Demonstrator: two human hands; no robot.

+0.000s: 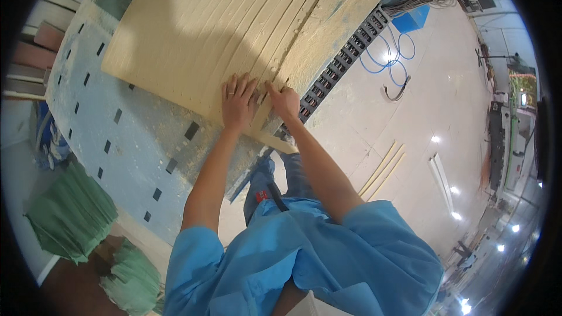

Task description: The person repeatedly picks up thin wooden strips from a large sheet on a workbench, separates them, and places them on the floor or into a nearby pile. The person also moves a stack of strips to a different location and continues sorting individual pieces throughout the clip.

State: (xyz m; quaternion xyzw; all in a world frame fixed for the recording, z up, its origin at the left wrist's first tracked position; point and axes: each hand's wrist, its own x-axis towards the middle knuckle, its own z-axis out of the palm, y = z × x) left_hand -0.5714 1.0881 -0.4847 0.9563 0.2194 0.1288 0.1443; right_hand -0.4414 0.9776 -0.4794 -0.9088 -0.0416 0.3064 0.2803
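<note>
A large cream board (187, 35), scored by long, nearly parallel cuts into strips, lies on the machine bed in front of me. My left hand (236, 104) rests on the board near its front edge, fingers stretched out and lying flat. Close to its right, my right hand (284, 103) is closed beside a cut line. What it grips, if anything, is hidden; a small dark bit shows by its fingers. Below both hands, the end of a cream strip (275, 140) juts out past the board's corner, near my legs.
The blue-grey bed (111, 140) has dark rectangular slots. A black cable chain (333, 73) runs along its right side. On the floor lie a coiled blue hose (391, 64), thin cream strips (383, 169) and white lengths (440, 181). Green-wrapped bundles (73, 210) stand lower left.
</note>
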